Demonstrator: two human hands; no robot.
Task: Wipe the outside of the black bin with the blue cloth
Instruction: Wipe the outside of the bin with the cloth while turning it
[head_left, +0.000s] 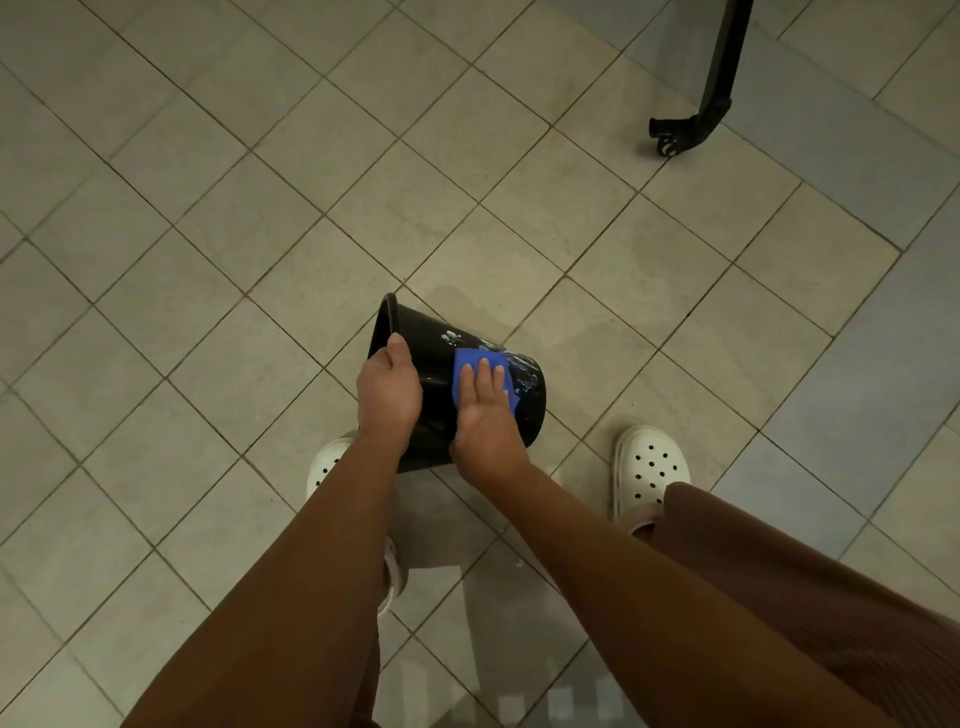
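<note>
Head view: the glossy black plastic bin (439, 366) lies tipped on its side at lower centre of the frame, mouth toward the upper left. My left hand (389, 395) grips its rim. My right hand (485, 410) presses the folded blue cloth (478, 356) flat against the wall, fingers straight. White flecks suggest wet, slippery plastic. It looks light and stiff, so the rim seems the safest hold.
</note>
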